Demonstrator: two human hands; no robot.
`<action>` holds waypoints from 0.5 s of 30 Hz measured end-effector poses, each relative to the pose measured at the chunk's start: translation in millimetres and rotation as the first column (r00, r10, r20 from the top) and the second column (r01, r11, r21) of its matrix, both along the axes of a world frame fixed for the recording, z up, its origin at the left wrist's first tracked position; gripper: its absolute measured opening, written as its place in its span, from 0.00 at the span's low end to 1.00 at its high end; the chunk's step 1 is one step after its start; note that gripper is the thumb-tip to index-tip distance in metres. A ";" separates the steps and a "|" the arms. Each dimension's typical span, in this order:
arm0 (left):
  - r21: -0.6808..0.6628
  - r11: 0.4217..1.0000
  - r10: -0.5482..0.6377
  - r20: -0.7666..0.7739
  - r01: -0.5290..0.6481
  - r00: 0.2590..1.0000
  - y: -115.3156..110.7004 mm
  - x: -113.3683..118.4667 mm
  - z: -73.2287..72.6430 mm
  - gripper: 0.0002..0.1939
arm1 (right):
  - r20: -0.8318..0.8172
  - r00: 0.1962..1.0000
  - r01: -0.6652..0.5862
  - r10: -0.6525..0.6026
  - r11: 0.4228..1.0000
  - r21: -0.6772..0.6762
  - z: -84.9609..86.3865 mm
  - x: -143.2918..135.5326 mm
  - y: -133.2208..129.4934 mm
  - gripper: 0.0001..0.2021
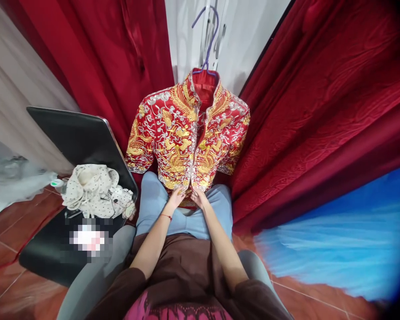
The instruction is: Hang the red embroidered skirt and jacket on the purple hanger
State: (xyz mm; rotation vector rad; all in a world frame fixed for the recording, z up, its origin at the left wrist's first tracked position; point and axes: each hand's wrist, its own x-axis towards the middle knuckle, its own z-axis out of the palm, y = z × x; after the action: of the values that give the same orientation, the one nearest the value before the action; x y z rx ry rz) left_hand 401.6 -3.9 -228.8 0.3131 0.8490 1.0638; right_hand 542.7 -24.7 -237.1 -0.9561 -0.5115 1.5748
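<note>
Left hand (176,198) and right hand (198,198) grip jacket (186,133) hem.

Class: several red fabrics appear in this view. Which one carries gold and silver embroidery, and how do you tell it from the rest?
The embroidered jacket on the purple hanger, whose hem both hands touch. The red curtains beside it are plain.

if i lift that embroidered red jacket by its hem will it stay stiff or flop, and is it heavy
The embroidered jacket would probably fold rather than hold its shape, since it drapes from a hanger. Dense gold and silver stitching covers it, so it likely feels heavy and somewhat stiff for a jacket. With the left hand and right hand at the hem, it may swing on the hook.
</note>
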 end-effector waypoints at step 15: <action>0.001 0.998 -0.057 -0.012 0.057 0.998 -7.6 4.2 3.0 0.10 | 0.002 1.000 0.011 -0.011 0.997 -0.076 2.4 4.8 -9.3 0.15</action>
State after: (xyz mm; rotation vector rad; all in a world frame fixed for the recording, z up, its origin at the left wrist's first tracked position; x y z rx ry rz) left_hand 405.7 -11.5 -225.8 0.3434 0.8452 1.0101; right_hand 547.4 -34.0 -234.8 -1.0168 -0.4496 1.5934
